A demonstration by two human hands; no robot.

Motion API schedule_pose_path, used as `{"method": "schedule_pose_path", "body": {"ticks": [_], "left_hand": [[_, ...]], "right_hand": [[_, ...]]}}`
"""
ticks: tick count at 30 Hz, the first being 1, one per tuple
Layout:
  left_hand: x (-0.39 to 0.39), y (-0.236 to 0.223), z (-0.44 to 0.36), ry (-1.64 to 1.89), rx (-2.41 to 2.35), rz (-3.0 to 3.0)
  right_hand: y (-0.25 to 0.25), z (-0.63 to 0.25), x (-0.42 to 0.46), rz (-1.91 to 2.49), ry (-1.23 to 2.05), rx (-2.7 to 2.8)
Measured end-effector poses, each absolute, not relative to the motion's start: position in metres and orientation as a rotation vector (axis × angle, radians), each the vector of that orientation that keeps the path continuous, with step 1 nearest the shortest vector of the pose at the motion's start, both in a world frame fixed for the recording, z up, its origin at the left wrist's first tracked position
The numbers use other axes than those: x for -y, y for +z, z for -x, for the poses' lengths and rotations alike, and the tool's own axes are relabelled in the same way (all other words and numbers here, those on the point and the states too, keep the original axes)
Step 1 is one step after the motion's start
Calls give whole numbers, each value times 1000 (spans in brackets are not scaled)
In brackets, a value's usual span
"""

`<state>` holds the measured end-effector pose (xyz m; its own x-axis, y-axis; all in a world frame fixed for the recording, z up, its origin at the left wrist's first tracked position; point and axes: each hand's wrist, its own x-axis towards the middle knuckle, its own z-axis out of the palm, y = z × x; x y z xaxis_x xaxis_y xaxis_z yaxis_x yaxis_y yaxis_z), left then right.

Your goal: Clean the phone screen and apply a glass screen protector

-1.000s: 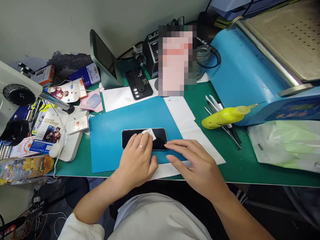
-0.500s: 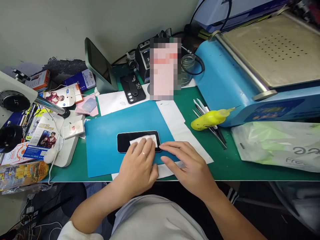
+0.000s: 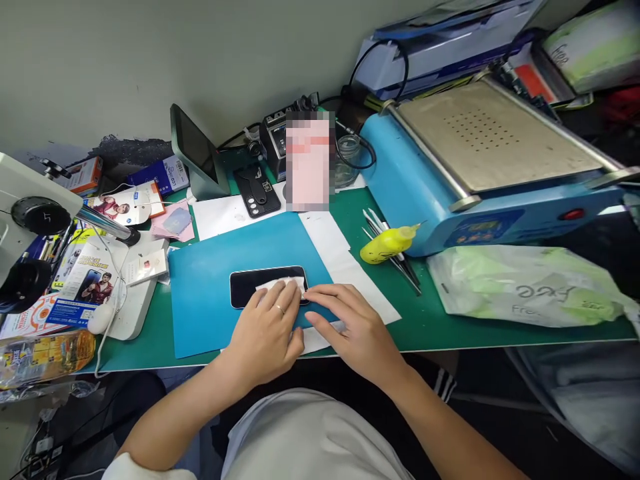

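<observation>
A phone (image 3: 243, 291) with a dark screen and a light frame lies flat on the blue mat (image 3: 200, 317). My left hand (image 3: 269, 330) presses a white wipe (image 3: 265, 284) onto the right half of its screen. The fingers are held close together, a ring shows on one of them, and most of the wipe is hidden beneath. At the phone's right end, the fingertips of my right hand (image 3: 353, 327) touch or nearly touch the edge. Its thumb is apart from its stretched fingers.
White paper (image 3: 367, 293) extends from under the mat. To the right lie a yellow squeeze bottle (image 3: 387, 245) on several thin tools, a plastic bag (image 3: 515, 287) and a blue hot-plate machine (image 3: 415, 180). Behind stands a black phone case (image 3: 257, 190); a microscope stand (image 3: 105, 223) is at left.
The view has turned to the right, bringing more of the blue machine and bag into sight. Both hands keep nearly the same place on the phone.
</observation>
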<state>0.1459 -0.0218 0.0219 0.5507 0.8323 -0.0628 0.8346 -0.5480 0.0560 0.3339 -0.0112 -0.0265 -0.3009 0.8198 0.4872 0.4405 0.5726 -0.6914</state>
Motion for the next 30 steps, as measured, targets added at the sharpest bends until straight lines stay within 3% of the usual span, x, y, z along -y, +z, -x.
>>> {"method": "schedule_pose_path", "body": {"ticks": [30], "left_hand": [[19, 9, -160, 77, -1506, -2503]], "right_hand": [[-34, -334, 12, 1181, 640, 1776]]}}
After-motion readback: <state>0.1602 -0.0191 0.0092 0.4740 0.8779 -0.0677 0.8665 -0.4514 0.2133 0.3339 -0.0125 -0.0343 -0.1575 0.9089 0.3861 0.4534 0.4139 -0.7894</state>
